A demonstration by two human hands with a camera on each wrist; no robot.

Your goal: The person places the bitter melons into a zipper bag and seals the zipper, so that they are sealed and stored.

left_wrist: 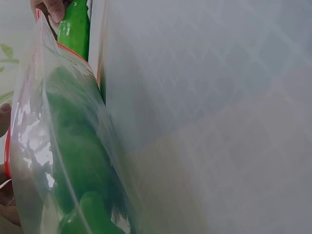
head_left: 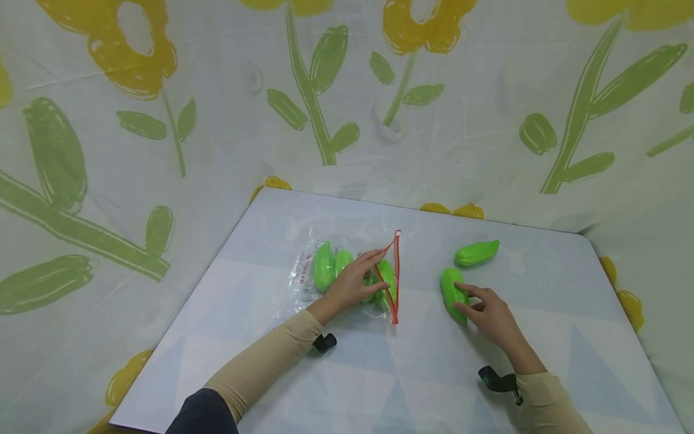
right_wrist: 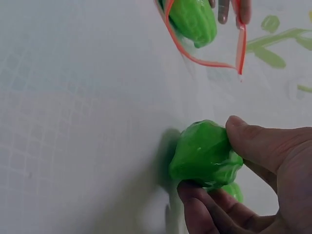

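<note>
A clear zip bag (head_left: 300, 283) with a red zip edge (head_left: 397, 271) lies on the table, its mouth parted toward the right. Inside it are several bright green toy bitter melons (head_left: 325, 268). My left hand (head_left: 355, 283) reaches over the bag and holds the upper side of its mouth by the red edge, fingers and thumb spread along it. To the right of the bag, my right hand (head_left: 490, 316) pinches another green bitter melon (head_left: 451, 292) between thumb and fingers. The right wrist view shows that melon (right_wrist: 202, 153) end-on, ridged and shiny.
One more green bitter melon (head_left: 477, 253) lies on the table just behind the right hand's one. The pale table (head_left: 347, 386) has a patterned top. A hanging sheet with printed flowers (head_left: 217, 181) closes off the back and sides.
</note>
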